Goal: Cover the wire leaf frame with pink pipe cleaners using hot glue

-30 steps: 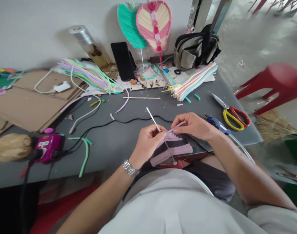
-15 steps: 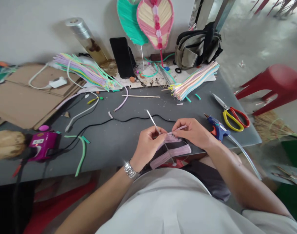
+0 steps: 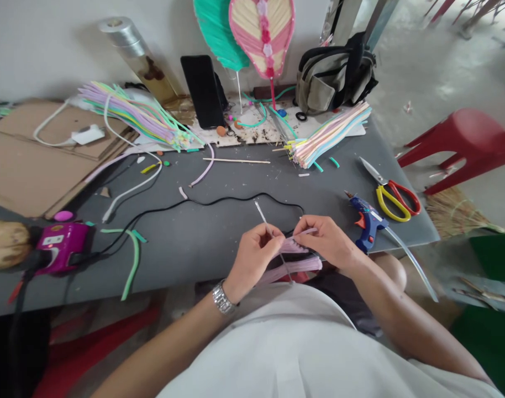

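Note:
My left hand (image 3: 250, 254) is closed, pinching a thin pale rod (image 3: 259, 211) that slants up past its fingertips. Fuzzy lilac pipe cleaners (image 3: 305, 266) branch from both sides of the rod below the fingers, low over the table's front edge. Close beside it, my right hand (image 3: 331, 240) pinches a lilac strand (image 3: 313, 230) between thumb and finger at the upper part of this piece. Part of the lower strands is hidden behind my left hand and shirt. A blue glue gun (image 3: 371, 224) lies right of my right hand, with scissors (image 3: 395, 199) beyond it.
Pipe cleaner bundles lie at the back left (image 3: 140, 119) and back right (image 3: 331, 135). A black cable (image 3: 219, 202) runs from a purple power socket (image 3: 64, 247) across the table. A phone (image 3: 203, 91), a bottle (image 3: 138, 61) and a bag (image 3: 335, 77) stand by the wall.
Both hands have come slightly down towards my body with the lilac piece, and the rod's tip sits lower. The whole view has shifted a little.

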